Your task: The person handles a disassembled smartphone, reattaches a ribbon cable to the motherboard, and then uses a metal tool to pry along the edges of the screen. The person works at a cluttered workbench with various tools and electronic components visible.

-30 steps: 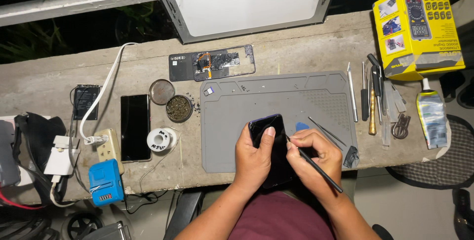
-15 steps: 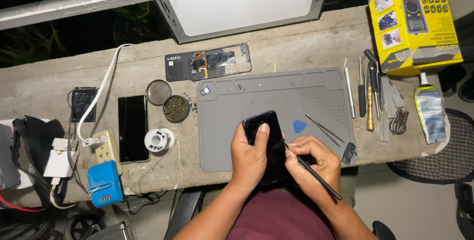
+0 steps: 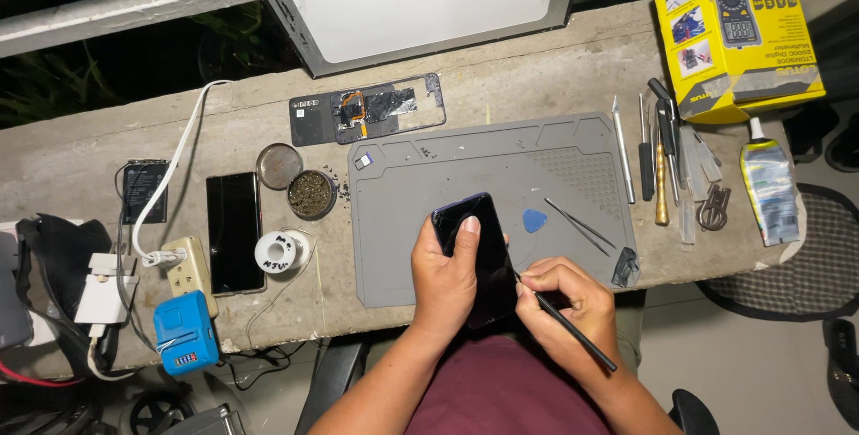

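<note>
Over the near edge of the grey mat, the left hand clasped a dark phone; the right hand pinched a thin black tool at its side. A slip might have gouged the phone or dropped it off the table.

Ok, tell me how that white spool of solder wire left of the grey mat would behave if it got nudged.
The solder spool lies flat on one flange on the concrete ledge, so it would probably slide rather than roll. It looks compact and likely heavy for its size. A loose wire strand trails from it and might drag or snag on the dark phone beside it.
</note>
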